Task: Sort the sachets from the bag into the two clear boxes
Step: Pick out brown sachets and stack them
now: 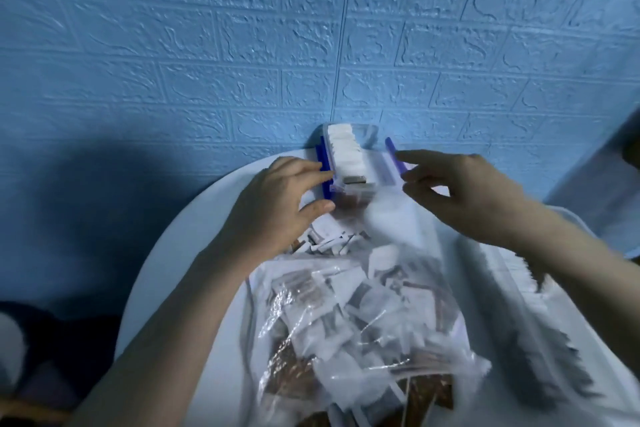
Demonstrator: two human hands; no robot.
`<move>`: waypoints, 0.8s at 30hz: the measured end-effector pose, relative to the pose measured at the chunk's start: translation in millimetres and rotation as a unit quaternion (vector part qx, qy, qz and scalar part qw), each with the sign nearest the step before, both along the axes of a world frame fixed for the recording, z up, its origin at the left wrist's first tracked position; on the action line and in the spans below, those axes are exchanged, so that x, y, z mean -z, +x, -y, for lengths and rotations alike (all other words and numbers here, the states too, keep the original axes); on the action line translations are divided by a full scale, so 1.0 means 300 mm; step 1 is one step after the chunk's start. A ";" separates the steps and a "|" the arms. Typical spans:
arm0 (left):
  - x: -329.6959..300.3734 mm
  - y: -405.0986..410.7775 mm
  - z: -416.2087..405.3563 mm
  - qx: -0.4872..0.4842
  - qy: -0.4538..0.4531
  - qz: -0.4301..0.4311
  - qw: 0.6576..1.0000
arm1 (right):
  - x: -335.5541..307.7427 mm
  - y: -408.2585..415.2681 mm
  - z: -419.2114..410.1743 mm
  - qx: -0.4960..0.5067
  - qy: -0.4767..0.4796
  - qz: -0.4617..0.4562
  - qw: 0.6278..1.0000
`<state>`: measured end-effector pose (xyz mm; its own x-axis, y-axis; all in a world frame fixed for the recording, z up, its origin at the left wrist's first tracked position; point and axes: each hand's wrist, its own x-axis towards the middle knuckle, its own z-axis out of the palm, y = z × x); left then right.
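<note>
A clear box (367,132) with blue clips stands at the table's far edge against the wall, holding a row of white sachets (346,158). My left hand (277,198) grips the box's near left side at its blue clip. My right hand (460,191) hovers at the box's right side by the other blue clip (394,154), fingers loosely spread and holding nothing. Closer to me lies a clear plastic bag (363,329) full of white and brown sachets. Loose sachets (332,241) lie between bag and box. A second box is not clearly visible.
The round white table (180,270) is pushed against a blue embossed brick-pattern wall (242,45). A blurred clear strip with white sachets (540,333) lies at the table's right side. Dark floor shows at the lower left.
</note>
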<state>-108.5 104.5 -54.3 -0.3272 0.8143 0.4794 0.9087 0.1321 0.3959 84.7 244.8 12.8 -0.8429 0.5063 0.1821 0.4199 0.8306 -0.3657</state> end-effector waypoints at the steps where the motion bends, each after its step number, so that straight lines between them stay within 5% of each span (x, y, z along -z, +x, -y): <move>1: 0.000 0.023 0.047 0.001 0.009 0.005 1.000 | -0.002 0.053 0.040 -0.011 -0.008 -0.011 1.000; 11: 0.138 0.414 0.427 -0.013 0.082 0.029 0.996 | 0.185 0.448 0.320 0.009 -0.071 -0.065 0.995; 17: 0.270 0.591 0.533 -0.040 0.158 -0.029 0.986 | 0.367 0.555 0.436 0.028 -0.057 -0.112 0.992; 24: 0.335 0.646 0.560 -0.098 0.070 -0.079 0.990 | 0.469 0.480 0.546 0.025 -0.002 -0.124 0.992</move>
<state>85.3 -63.6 -155.0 -0.3842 0.6648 0.6406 0.9232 0.2660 0.2776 228.9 81.0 -127.9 -0.7468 0.5470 0.3783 0.3574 0.8098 -0.4653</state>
